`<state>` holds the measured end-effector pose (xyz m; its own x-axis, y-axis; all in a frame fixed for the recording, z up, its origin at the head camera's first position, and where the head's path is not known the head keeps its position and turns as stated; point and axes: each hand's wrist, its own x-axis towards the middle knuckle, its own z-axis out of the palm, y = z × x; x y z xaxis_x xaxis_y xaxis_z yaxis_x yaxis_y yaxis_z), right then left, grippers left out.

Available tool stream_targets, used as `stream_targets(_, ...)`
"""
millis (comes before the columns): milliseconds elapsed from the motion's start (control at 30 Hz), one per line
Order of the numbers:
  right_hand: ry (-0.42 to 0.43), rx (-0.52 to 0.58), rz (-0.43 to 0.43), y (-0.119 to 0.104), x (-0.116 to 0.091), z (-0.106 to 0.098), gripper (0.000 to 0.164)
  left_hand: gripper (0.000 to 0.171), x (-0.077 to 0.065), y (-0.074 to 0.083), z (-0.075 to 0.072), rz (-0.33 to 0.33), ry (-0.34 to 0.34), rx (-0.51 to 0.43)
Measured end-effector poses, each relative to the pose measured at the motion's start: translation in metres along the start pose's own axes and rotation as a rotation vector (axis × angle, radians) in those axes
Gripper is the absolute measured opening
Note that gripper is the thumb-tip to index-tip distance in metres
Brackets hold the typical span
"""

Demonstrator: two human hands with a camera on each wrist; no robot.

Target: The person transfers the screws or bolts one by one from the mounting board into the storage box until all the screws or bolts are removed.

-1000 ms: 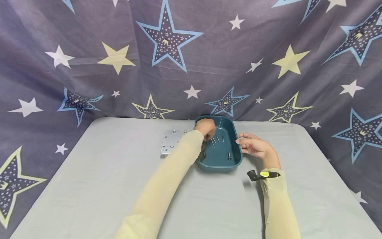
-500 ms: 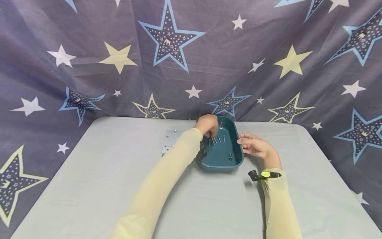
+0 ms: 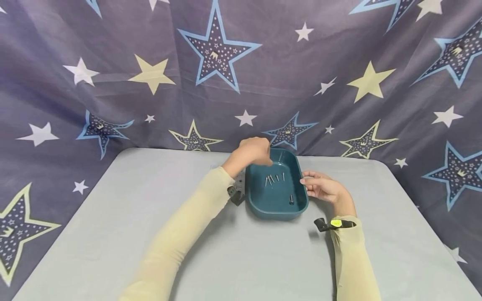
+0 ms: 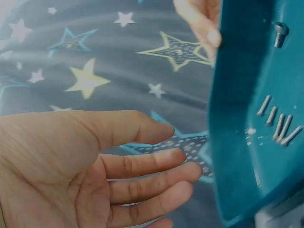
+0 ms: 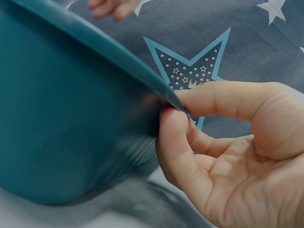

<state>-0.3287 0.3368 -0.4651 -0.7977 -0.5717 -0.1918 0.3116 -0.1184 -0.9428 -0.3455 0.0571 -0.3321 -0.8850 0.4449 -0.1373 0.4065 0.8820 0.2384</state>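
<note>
My left hand [image 3: 256,151] hovers over the far left rim of a teal tray [image 3: 276,215]. In the left wrist view, the left hand [image 4: 118,175] has loosely extended fingers and holds nothing. My right hand [image 3: 323,187] is at the tray's right side. Its thumb and index finger pinch the rim, as the right wrist view shows with the right hand [image 5: 237,147] on the tray wall [image 5: 71,104]. Inside the tray lie several thin silver screws [image 4: 282,127] and one thicker bolt with a dark head [image 4: 281,34].
A silver metal plate [image 3: 240,179] with holes sits just left of the tray, mostly hidden by my left hand and wrist. The pale grey tabletop [image 3: 271,259] ends at a star-printed curtain [image 3: 263,83] behind the tray. A dark camera [image 3: 237,194] is worn on my left wrist.
My left hand has risen out of the tray and moved back toward its far left rim, uncovering more of the screws. The right hand keeps its pinch on the rim.
</note>
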Motion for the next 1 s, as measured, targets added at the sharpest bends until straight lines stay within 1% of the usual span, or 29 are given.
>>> stream_targets(33,0.000,0.003,-0.002,0.001,-0.001,0.000,0.021,0.041,-0.005,-0.003,-0.002,0.015,0.018,-0.010)
stream_targets(100,-0.005,0.004,-0.003,0.002,-0.002,0.000,0.021,0.046,-0.014,-0.009,-0.004,0.035,0.039,-0.027)
stream_targets(233,-0.005,-0.004,0.006,0.005,-0.005,0.000,0.020,0.044,-0.028,-0.020,-0.006,0.037,0.065,-0.032)
stream_targets(333,-0.004,-0.001,0.007,0.007,-0.007,0.000,0.019,0.034,-0.036,-0.028,-0.003,0.023,0.064,-0.015)
stream_targets(433,-0.005,0.003,0.000,0.008,-0.008,0.000,0.019,0.016,-0.041,-0.036,0.001,0.024,0.075,0.019)
stream_targets(500,-0.007,0.008,-0.004,0.008,-0.008,0.001,0.019,0.006,-0.042,-0.041,0.004,0.035,0.095,0.040)
stream_targets(567,-0.008,0.006,-0.007,0.008,-0.007,0.001,0.019,0.006,-0.043,-0.047,0.007,0.053,0.111,0.055)
stream_targets(667,-0.005,0.005,-0.008,0.008,-0.006,0.002,0.019,0.007,-0.042,-0.056,0.011,0.115,0.125,0.048)
stream_targets(733,-0.003,0.002,-0.005,0.008,-0.005,0.002,0.020,0.006,-0.042,-0.062,0.015,0.178,0.124,0.025)
stream_targets(867,-0.005,-0.004,-0.004,0.006,-0.003,0.002,0.020,0.005,-0.043,-0.074,0.025,0.314,0.095,-0.027)
stream_targets(933,-0.004,-0.004,-0.006,0.004,-0.002,0.001,0.019,0.006,-0.044,-0.079,0.030,0.359,0.088,-0.034)
stream_targets(1000,0.000,-0.006,-0.009,0.003,-0.001,0.001,0.019,0.007,-0.045,-0.082,0.034,0.389,0.089,-0.036)
